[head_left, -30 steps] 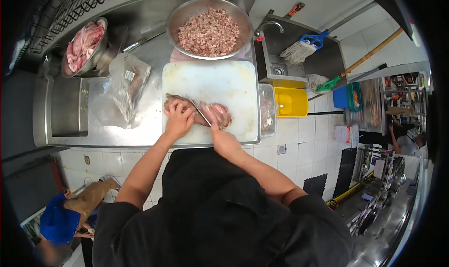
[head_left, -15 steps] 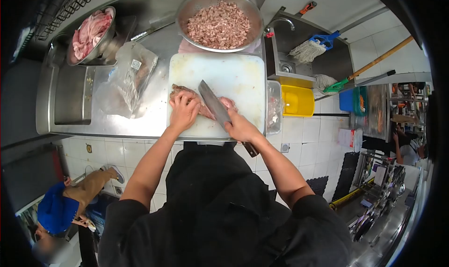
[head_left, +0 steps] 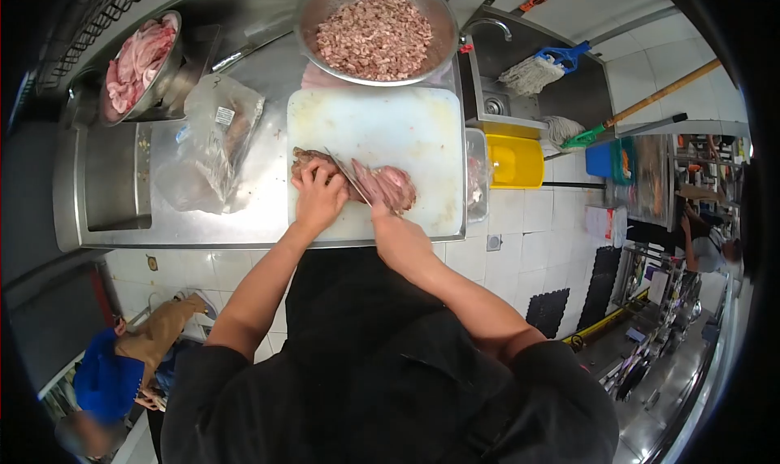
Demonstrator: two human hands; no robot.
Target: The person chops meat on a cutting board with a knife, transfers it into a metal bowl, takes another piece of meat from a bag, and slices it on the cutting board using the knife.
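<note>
Because the right hand (head_left: 400, 235) was closed around the handle of a knife (head_left: 352, 177) and hid it, the firmness of that grip could not be told; greasy fingers could have let the blade twist. The right forearm (head_left: 479, 301) slanted in from the person's right, and the fist sat near the close edge of the white cutting board (head_left: 366, 123), the blade angled away and leftward against the meat (head_left: 388, 188). Apart from it, the left hand (head_left: 322, 194) was clamped down on the meat's left end, fingers bent over the top, some tips hard to make out, its forearm reaching up from the left. Those fingers were just beside the blade, so a cut finger looked the likeliest harm, from a stroke drifting left or the meat rolling under uneven pressure. The meat lay across the middle of the board, with what looked like slices to the blade's right; a slick surface could have let them slide. Beyond the board stood a steel bowl (head_left: 448, 37) of chopped meat (head_left: 374, 37), where spilling seemed a small risk, needing a hard knock.
</note>
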